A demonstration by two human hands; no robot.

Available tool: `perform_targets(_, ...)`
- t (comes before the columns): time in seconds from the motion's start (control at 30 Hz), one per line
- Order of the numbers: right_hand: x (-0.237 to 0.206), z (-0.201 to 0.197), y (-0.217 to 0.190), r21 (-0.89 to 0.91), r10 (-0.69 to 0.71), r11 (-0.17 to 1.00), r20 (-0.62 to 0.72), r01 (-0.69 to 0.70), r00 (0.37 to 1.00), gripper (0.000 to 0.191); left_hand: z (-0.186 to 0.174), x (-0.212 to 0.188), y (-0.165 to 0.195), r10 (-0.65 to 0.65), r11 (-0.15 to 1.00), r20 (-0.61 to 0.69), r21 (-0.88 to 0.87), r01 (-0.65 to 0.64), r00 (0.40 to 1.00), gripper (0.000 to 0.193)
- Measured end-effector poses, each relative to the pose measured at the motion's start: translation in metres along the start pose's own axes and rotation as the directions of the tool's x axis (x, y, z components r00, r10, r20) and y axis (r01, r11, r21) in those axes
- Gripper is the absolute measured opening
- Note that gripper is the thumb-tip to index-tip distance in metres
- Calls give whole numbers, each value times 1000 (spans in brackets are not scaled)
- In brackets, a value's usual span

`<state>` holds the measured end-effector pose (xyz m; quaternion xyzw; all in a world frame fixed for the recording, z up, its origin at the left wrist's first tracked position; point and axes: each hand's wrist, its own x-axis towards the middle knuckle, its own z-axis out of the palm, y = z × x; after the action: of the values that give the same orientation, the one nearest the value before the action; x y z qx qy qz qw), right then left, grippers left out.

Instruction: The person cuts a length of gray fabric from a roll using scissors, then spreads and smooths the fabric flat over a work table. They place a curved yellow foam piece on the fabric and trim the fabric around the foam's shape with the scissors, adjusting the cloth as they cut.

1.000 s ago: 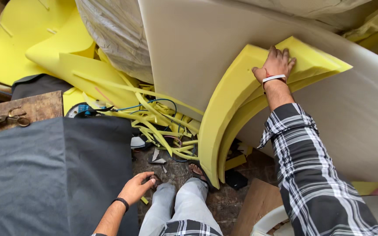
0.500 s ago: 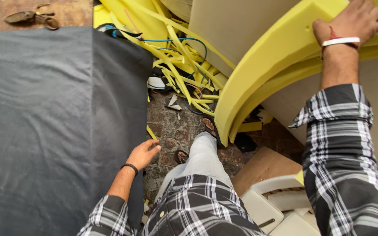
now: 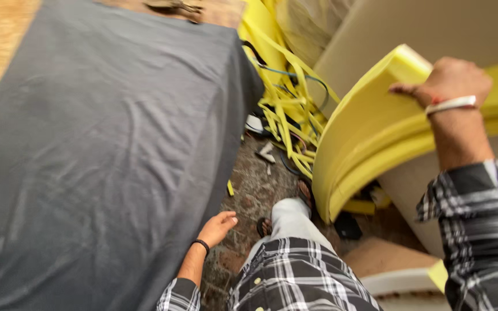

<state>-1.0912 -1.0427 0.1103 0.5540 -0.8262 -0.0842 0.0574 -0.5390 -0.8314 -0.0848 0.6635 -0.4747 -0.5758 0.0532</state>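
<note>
The right hand (image 3: 442,80) grips the top edge of a curved yellow foam piece (image 3: 364,138) at the upper right. The left hand (image 3: 217,227) hangs loosely open and empty beside the grey-covered bench (image 3: 99,150). The foam looks light, soft and bendy, best held by its thick edge.

curved yellow foam slab (image 3: 370,132): matt, soft, fine-pored
large grey cloth sheet (image 3: 99,150): matt woven fabric, lightly creased
thin yellow foam offcut strips (image 3: 286,109): matt, rough-cut
reddish brick floor (image 3: 255,190): rough, dusty
pale beige foam panel (image 3: 433,29): smooth, matt
</note>
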Motion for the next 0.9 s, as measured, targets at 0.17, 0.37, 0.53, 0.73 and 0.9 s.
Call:
perform_targets(0.17, -41, -147, -103, 38, -250, 966, -86, 254, 964, 89, -41, -10, 25, 161, 962, -17, -222, -160, 987, 61)
perform_targets(0.37, -31, -365, -209, -74, -622, 775, -264, 628, 737, 85, -82, -8, 136, 449, 749, -281, -400, -528, 848, 108)
perform_targets(0.53, -5, -479, -352, -93, -862, 455, -296, 886, 412, 79, -142, 24, 205, 341, 270, -613, -663, -699, 713, 121)
perform_targets(0.73, 30, -510, -502, -102, -926, 115, -371, 988, 70, 73, -242, 67, 218, 408, 385, -693, -460, -800, 595, 96)
perform_targets(0.9, 99, -453, -641, -116, -677, -82, -723, 990, -141, 68, -258, 116, 254, -59, 56, -651, -759, -648, 757, 50)
